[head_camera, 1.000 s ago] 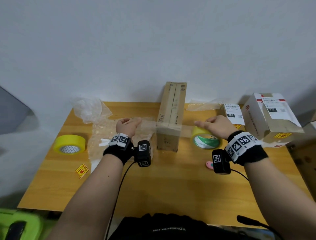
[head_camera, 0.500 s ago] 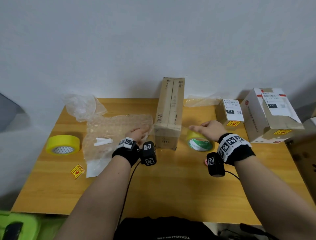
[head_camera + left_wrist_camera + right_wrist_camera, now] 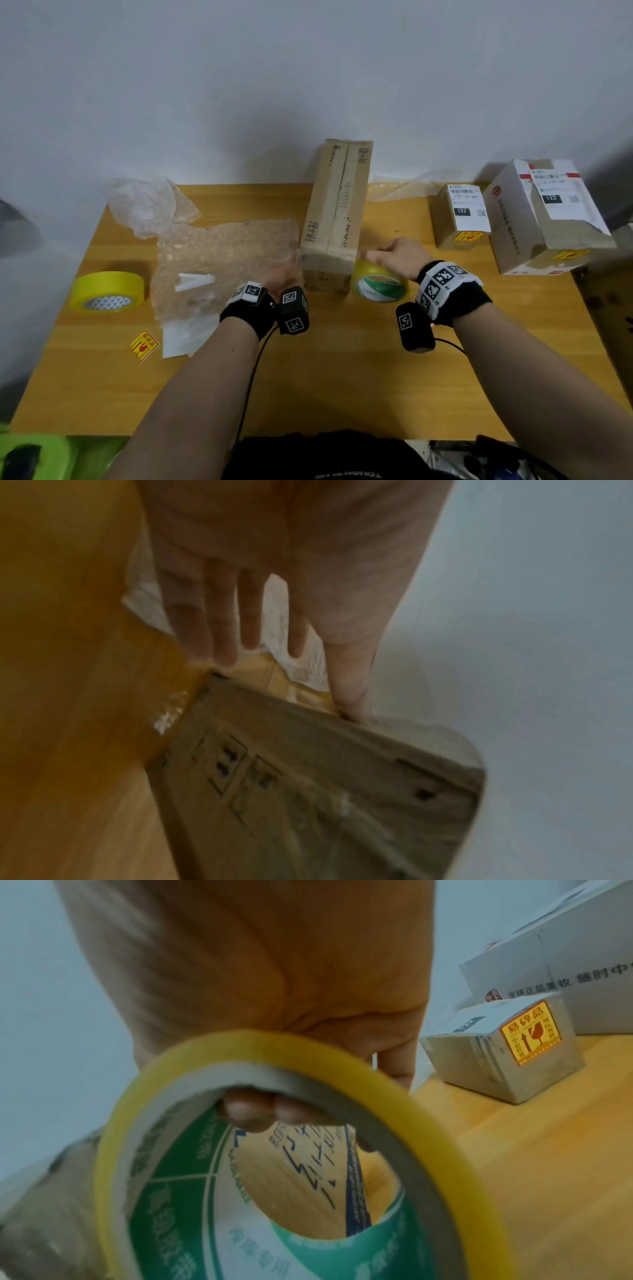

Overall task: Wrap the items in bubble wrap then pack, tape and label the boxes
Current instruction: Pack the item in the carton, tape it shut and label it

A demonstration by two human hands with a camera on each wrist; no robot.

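A long brown cardboard box lies across the middle of the wooden table. My left hand is at the box's near left corner. In the left wrist view its fingers are straight and the thumb touches the top edge of the box. My right hand grips a yellow-edged tape roll just right of the box. In the right wrist view my fingertips curl inside the core of the roll. I cannot make out any strip of tape across the box.
A bubble wrap sheet with white strips lies left of the box, with crumpled plastic behind it. A second yellow tape roll and a fragile sticker lie far left. Two labelled boxes stand at the right.
My left hand has come in from the bubble wrap to the box's near left corner and opened flat. My right hand has brought the tape roll closer to the box's right side.
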